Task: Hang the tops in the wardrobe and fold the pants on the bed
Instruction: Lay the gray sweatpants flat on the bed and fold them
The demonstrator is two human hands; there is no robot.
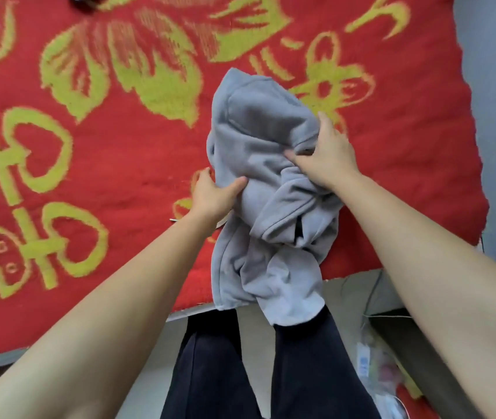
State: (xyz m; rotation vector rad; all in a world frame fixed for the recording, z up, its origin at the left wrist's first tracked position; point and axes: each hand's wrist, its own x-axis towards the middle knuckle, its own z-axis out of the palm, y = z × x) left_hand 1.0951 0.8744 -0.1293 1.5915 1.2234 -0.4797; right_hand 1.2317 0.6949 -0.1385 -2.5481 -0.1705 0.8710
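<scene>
Both hands are gripping the crumpled grey fleece garment [259, 182] over the red-and-gold patterned bedspread [104, 164], left hand [215, 193] pinching its edge, right hand [325, 155] clenching bunched cloth, likely spreading it to sort.

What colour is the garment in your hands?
Plain light grey garment, best seen in the head view.

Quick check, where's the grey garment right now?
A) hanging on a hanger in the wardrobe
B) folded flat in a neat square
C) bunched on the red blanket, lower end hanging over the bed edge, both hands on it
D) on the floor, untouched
C: the grey garment lies crumpled on the red blanket, its lower end past the bed edge, with the left hand and right hand gripping it.
</scene>
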